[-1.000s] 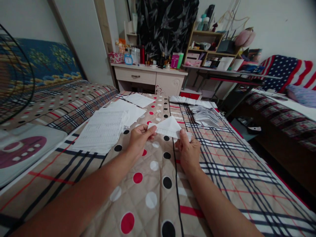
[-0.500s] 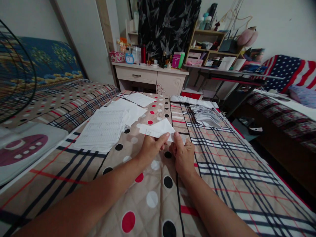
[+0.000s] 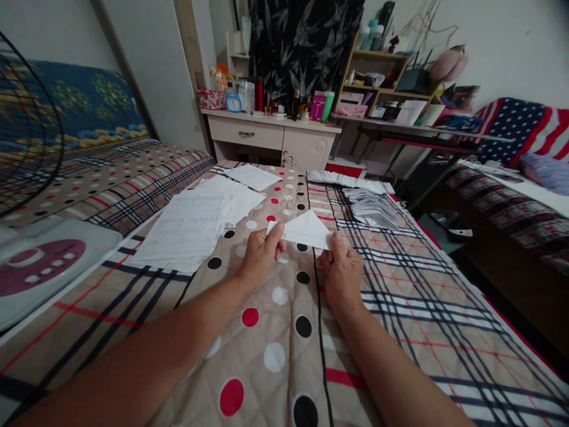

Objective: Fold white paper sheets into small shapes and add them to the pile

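Observation:
A folded white sheet of paper, with a pointed top and a straight lower band, is stretched between my two hands above the bed. My left hand pinches its left end between thumb and fingers. At the right end, my right hand grips it the same way, thumb on top. Left of my hands lies a stack of printed sheets, with blank white paper behind it. To the right rests a pile of folded papers, and beyond it a row of folded white paper.
A quilted bedspread with dots and plaid lies under everything. A white fan base with a purple panel stands at the left edge, its wire cage above. A dresser stands past the far end of the bed.
My hands have moved apart, each now at one end of the folded paper. My left hand went left and my right hand slightly right; the paper's point shifted right.

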A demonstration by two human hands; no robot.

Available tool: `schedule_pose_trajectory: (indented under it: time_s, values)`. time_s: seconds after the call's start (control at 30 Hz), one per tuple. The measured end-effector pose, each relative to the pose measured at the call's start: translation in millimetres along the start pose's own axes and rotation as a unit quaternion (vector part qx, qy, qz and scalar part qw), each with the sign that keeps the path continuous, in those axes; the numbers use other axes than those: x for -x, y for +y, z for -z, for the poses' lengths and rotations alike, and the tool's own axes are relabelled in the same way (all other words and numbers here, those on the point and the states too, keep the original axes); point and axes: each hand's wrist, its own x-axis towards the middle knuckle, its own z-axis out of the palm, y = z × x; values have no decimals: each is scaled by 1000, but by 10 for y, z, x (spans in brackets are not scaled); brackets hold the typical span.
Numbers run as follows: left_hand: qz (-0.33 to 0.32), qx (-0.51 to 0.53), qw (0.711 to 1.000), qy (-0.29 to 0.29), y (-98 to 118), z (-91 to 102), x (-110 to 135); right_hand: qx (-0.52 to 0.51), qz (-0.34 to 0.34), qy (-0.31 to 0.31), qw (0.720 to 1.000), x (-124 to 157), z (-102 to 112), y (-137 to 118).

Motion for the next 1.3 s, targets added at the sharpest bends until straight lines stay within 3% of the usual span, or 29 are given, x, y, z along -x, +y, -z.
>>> schedule_pose_trajectory:
  time_s: [0.33, 0.4, 0.5, 0.57, 0.6, 0.67, 0.77, 0.8, 0.87, 0.97, 1.07, 1.13, 1.2, 1.3]
  values:
    - [14, -11, 1000, 16, -45, 22, -41, 5, -3, -15, 1000, -10, 5, -30]
    - [14, 3, 999, 53, -71, 101, -99, -2, 6, 19, 1000, -86, 75, -18]
    - [23, 24, 991, 129, -111, 250, -203, 6, 27, 124, 992, -207, 217, -21]
    - [27, 20, 989, 141, -129, 304, -245, 77, 92, 140, 983, -238, 272, -36]
    - [29, 14, 991, 132, -133, 306, -251, 124, 140, 117, 975, -233, 274, -44]
    - [31, 1, 994, 101, -126, 267, -234, 220, 244, 15, 944, -189, 230, -50]
    - [43, 3, 997, 60, -81, 169, -167, 351, 348, -139, 858, -108, 124, -28]
    - [52, 14, 997, 48, -61, 145, -144, 380, 363, -162, 835, -91, 102, -14]
    - [66, 41, 997, 17, -28, 123, -107, 407, 369, -165, 819, -78, 94, 14]
    - [51, 54, 997, -22, -12, 138, -97, 399, 314, -120, 853, -86, 140, 40]
    - [-1, 42, 998, 36, -21, 155, -128, 316, 197, -93, 923, -84, 168, 41]
    - [-24, 62, 996, 63, -20, 143, -147, 245, 129, -107, 955, -70, 154, 32]
    - [-10, 103, 994, 22, -9, 115, -146, 200, 87, -129, 967, -52, 126, 22]
    - [71, 144, 986, -55, 8, 66, -105, 186, 61, -164, 967, -27, 91, 9]
